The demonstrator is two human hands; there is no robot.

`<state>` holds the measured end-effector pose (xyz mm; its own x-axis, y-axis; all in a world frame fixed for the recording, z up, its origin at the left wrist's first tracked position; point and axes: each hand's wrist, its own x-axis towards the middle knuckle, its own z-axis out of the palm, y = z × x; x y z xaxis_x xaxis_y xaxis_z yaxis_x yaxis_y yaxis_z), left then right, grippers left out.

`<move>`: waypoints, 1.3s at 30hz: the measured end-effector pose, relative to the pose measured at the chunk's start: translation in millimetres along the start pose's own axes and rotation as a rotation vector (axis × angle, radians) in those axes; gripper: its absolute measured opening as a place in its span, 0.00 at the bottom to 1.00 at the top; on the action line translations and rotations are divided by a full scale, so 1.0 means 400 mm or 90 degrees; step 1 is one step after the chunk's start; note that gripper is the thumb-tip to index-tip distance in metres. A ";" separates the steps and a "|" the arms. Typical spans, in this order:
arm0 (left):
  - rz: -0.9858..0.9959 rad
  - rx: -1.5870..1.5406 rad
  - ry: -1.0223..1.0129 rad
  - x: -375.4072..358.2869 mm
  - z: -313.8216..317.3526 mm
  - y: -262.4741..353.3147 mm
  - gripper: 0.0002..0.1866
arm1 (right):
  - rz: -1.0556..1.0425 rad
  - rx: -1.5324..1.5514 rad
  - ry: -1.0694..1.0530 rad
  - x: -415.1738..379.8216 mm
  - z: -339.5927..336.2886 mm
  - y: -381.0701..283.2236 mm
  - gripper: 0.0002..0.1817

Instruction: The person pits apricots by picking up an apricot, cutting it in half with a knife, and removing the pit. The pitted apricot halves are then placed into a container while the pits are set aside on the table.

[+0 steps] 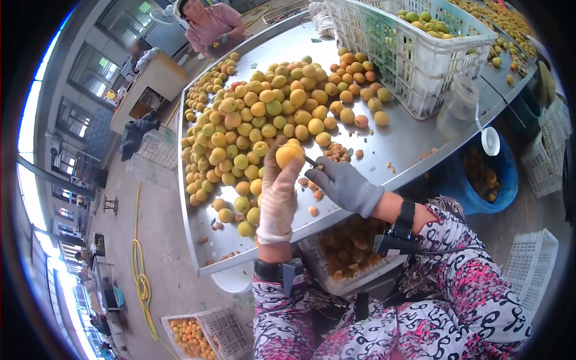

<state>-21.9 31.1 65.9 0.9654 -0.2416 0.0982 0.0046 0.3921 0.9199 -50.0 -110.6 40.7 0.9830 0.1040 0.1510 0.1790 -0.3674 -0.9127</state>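
In a pale, stained glove, my left hand [279, 195] holds up a yellow-orange fruit [290, 155] above the table's near part. My right hand [347, 185], in a grey glove, is closed around a thin dark tool [312, 162] whose tip is at the fruit's right side. What the tool's tip looks like is hidden. Behind the hands a large heap of yellow, orange and greenish fruits [258, 108] lies on the metal table [387, 153]. Small brown pieces [339, 152] lie just beyond my right hand.
A white crate [417, 72] of fruit and a clear jar [459, 108] stand at the right. A blue tub [507, 174] is below the right edge. A crate [333, 279] of brownish pieces sits under the near edge. Another person [213, 27] is at the far side.
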 end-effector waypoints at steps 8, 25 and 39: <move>-0.100 -0.217 0.058 -0.002 0.029 -0.049 0.35 | -0.054 -0.029 0.081 -0.022 0.073 0.014 0.23; -0.117 -0.126 0.058 -0.005 0.020 -0.001 0.23 | 0.020 -0.214 -0.022 -0.007 0.027 -0.007 0.22; 0.049 -0.088 0.138 0.015 0.010 -0.074 0.24 | 0.032 0.016 -0.038 -0.012 0.045 -0.005 0.22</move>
<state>-17.3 14.6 40.6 0.9975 -0.0174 0.0685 -0.0493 0.5228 0.8510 -55.9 -93.8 35.1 0.9865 0.1416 0.0819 0.1274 -0.3509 -0.9277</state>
